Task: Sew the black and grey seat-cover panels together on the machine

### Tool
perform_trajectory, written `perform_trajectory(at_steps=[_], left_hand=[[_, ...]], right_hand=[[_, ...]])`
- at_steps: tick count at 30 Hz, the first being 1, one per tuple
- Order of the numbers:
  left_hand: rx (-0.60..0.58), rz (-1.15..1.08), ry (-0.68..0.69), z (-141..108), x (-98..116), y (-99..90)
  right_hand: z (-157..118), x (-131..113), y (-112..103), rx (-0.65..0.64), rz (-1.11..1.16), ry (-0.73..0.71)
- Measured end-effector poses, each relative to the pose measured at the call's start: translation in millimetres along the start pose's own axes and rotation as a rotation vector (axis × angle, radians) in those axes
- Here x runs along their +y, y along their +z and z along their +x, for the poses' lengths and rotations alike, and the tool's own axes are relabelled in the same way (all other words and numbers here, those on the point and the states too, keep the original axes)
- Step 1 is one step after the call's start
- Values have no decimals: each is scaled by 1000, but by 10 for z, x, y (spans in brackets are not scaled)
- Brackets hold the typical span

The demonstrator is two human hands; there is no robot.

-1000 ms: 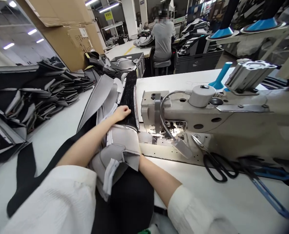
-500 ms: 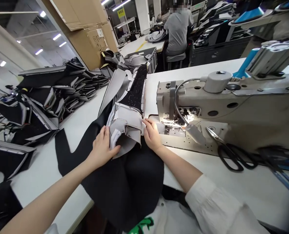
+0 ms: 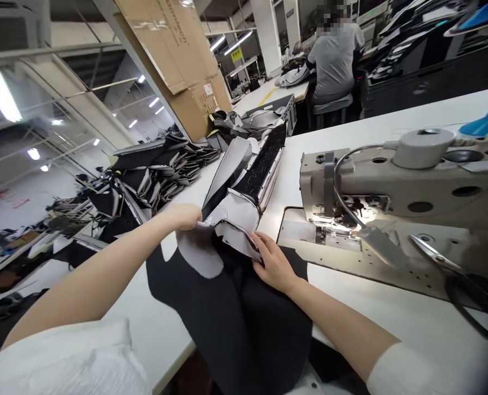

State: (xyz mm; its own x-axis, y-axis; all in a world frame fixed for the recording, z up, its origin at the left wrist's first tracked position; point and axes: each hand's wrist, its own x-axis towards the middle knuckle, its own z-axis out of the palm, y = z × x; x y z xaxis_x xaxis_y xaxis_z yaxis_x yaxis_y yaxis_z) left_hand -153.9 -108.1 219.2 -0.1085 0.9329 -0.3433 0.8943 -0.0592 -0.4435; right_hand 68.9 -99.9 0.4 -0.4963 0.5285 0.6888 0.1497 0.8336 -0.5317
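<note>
A sewn fabric cover (image 3: 198, 255), black on one face and grey on the other, lies across the white table and hangs over its front edge. Its grey end stands folded up around an opening. My left hand (image 3: 188, 216) is closed on the left side of that opening's edge, fingertips partly hidden. On the right side, my right hand (image 3: 274, 263) pinches the same edge between thumb and fingers. Beyond the hands, a strip of black fabric with stitching (image 3: 262, 167) and a curved grey panel (image 3: 230, 164) stretch away along the table.
Right of the cover stands a sewing machine (image 3: 392, 192) with its lamp lit. Black-handled scissors (image 3: 437, 255) lie on its bed. Stacked black-and-grey pieces (image 3: 157, 170) fill the left side. Cardboard boxes (image 3: 174, 55) and a seated person (image 3: 334, 60) are farther back.
My left hand has moved up and away, drawing the grey edge outward to the left. My right hand has shifted along the edge. The view has swung left, so everything appears further right.
</note>
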Motion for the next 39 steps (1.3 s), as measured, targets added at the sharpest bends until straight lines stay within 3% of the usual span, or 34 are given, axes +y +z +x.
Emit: perform_trajectory(at_steps=[2, 4, 7, 9, 11, 14, 17, 20, 23, 26, 30, 32, 33, 36, 39], left_hand=[[120, 48, -14, 85, 121, -97], [295, 99, 63, 102, 312, -80], [545, 122, 313, 6, 591, 124], [604, 44, 468, -96, 690, 300], [602, -117, 537, -180, 670, 429], [501, -454, 518, -208, 417, 477], [304, -727, 468, -89, 73, 448], [239, -767, 377, 160, -65, 519], [397, -656, 222, 432, 85, 732], [556, -596, 143, 523, 301, 995], [1023, -387, 154, 191, 474, 1246], [1157, -363, 195, -87, 612, 1316], [1127, -362, 229, -219, 708, 1341], [883, -250, 274, -470, 1009, 1397], [807, -199, 143, -438, 1089, 1414]], right_hand=[[3, 3, -21, 0, 8, 10], [0, 8, -44, 31, 24, 62], [-18, 41, -59, 123, 65, 204], [-34, 73, -56, 161, 136, 240], [-40, 98, -56, 169, 232, 205], [14, 120, -96, 119, 359, 139], [151, 143, -189, -116, 507, 164], [272, 204, -258, -344, 706, 382], [284, 292, -236, -339, 953, 647], [239, 334, -155, -221, 1058, 748], [242, 306, -59, 26, 879, 799], [260, 293, -32, 119, 769, 803], [264, 290, -22, 133, 720, 800], [245, 282, -10, 116, 561, 756], [173, 238, -39, 189, 301, 623]])
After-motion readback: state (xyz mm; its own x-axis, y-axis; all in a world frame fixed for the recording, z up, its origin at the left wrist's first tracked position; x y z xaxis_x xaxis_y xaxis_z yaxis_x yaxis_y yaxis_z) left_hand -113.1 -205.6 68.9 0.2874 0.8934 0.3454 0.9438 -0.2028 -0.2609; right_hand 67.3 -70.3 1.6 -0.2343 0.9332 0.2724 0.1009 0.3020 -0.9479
